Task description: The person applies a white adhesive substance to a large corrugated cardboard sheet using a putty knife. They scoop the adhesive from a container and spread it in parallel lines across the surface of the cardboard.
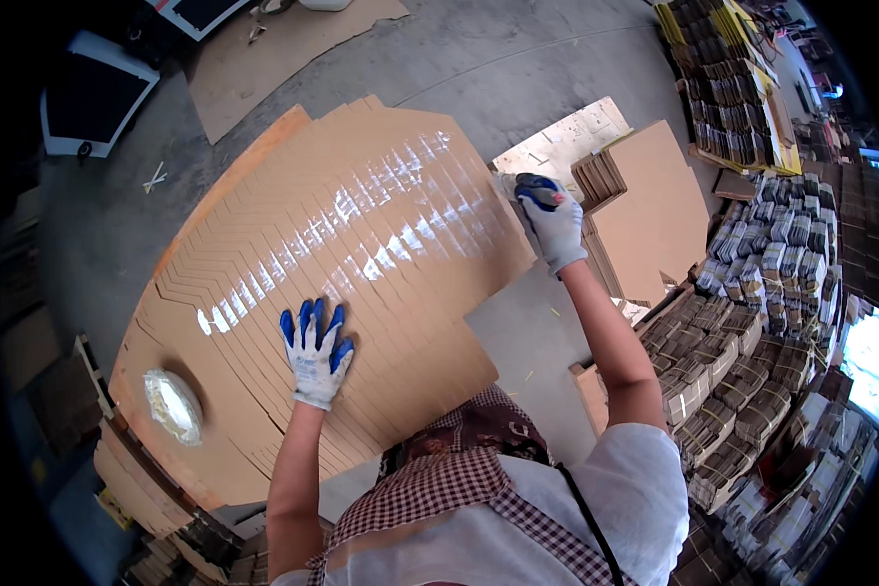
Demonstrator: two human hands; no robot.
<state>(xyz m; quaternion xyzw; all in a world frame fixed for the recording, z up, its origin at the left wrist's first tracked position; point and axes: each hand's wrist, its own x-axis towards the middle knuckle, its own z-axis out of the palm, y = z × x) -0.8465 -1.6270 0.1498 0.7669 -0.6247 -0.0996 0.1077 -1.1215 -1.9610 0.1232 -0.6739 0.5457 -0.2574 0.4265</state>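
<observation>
A fan of overlapping brown cardboard sheets (391, 322) covers the board in front of me, each set back from the one below. Two bands of wet white paste (337, 210) run across their stepped edges. My left hand (314, 356), in a white glove with blue fingertips, lies flat on the sheets with fingers spread. At the fan's far right end, my gloved right hand (554, 223) is closed round a wide flat brush (518, 207), mostly hidden by the fingers. A round plastic-lined bowl (173, 406) with pale contents sits at the left.
Cut cardboard pieces (649, 220) are stacked to the right, beside a pale spattered board (562, 137). Strapped cardboard bundles (732, 391) fill the right side. A taller stack (728, 88) stands at the far right. Loose cardboard (273, 59) lies on the concrete floor.
</observation>
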